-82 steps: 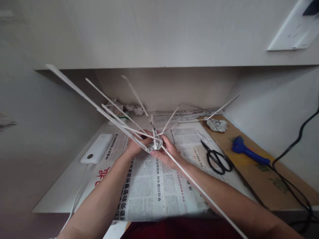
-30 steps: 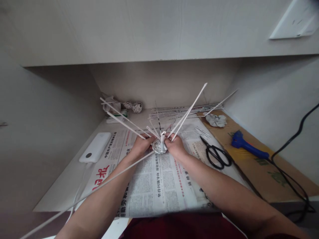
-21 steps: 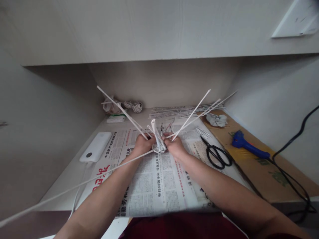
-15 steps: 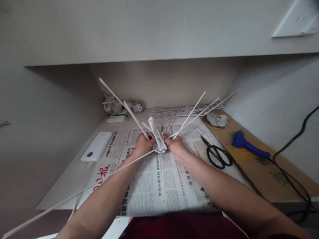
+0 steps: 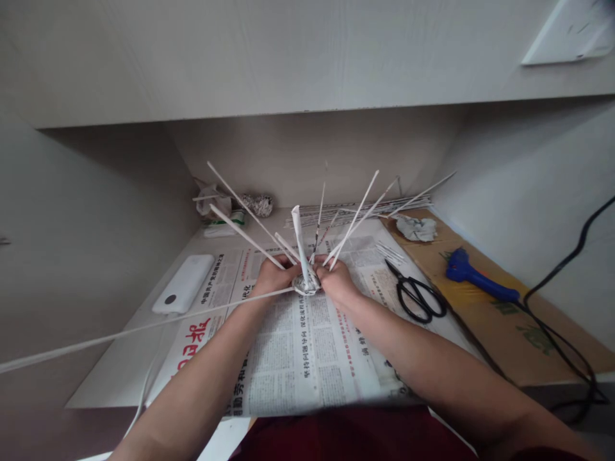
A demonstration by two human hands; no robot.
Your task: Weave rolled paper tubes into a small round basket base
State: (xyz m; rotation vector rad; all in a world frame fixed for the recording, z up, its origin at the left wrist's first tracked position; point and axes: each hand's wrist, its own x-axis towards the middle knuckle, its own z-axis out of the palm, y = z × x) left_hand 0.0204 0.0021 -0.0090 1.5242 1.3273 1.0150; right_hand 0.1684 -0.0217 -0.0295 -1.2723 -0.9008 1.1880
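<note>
I have a small woven paper hub [image 5: 306,284] pinched between both hands, just above the middle of the newspaper [image 5: 298,352] spread over the desk [image 5: 115,378]. From that hub thin rolled paper sticks [image 5: 358,214] fan out: several rise toward the back wall, two slant up to my left, and one long stick [image 5: 144,328] runs far out to my left past the desk edge. One wider, flattened stick [image 5: 298,240] stands nearly upright from the centre.

The newspaper is printed in Chinese, with large red characters near its left edge and black columns of text; the small print is too blurred for me to read.

My left hand [image 5: 271,276] is curled narrowly around the hub's left side, fingers closed on the weave. My right hand [image 5: 336,280] grips the right side the same way, with fingertips pressed at the base of the upright sticks; which exact stick each finger holds I cannot tell.

Black scissors [image 5: 414,296] lie on the newspaper just right of my right hand. Beyond them a blue glue gun [image 5: 478,283] rests on brown cardboard [image 5: 519,333], its black cable [image 5: 567,282] trailing off right. A white power bank [image 5: 182,292] sits left of the paper. A bundle of spare sticks [image 5: 355,211] lies along the back, with crumpled paper [image 5: 417,226] nearby.
</note>
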